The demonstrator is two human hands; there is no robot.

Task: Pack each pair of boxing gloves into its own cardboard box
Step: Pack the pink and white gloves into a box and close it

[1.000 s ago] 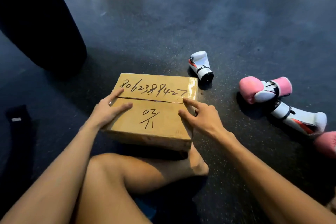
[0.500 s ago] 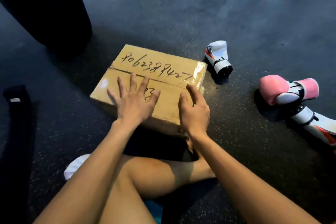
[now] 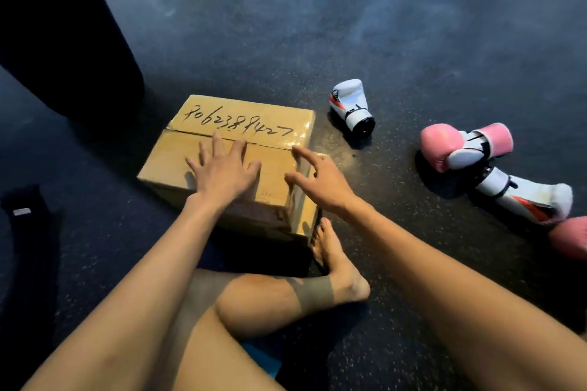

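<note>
1. Bare foot: seen nearest, just short of the right grip, its toes set against the near right corner of the box.

2. Left grip: released. The palm is laid flat on the near flap of the box, all fingers straight and spread wide, the fingertips brought up to the centre seam. Nothing is grasped.

3. Right grip: released, the fingers spread and only loosely bent. It is placed at the right-hand top edge of the box, the forefinger stretched toward the seam end. Whether the fingertips press the cardboard cannot be told.

4. Cardboard box: found under both grips, on the dark floor. It is closed, brown, the two top flaps met in one seam; black handwritten digits are carried on the far flap, and glossy tape is seen along its right end.

5. White glove: laid beyond the right grip, just past the far right corner of the box, cuff opening turned nearward.

6. Pink glove: laid well right of the right grip, touching a white-and-red glove.

7. Second pink glove: cut by the right edge.

8. Dark cylinder: stood beyond the left grip, far left.
</note>
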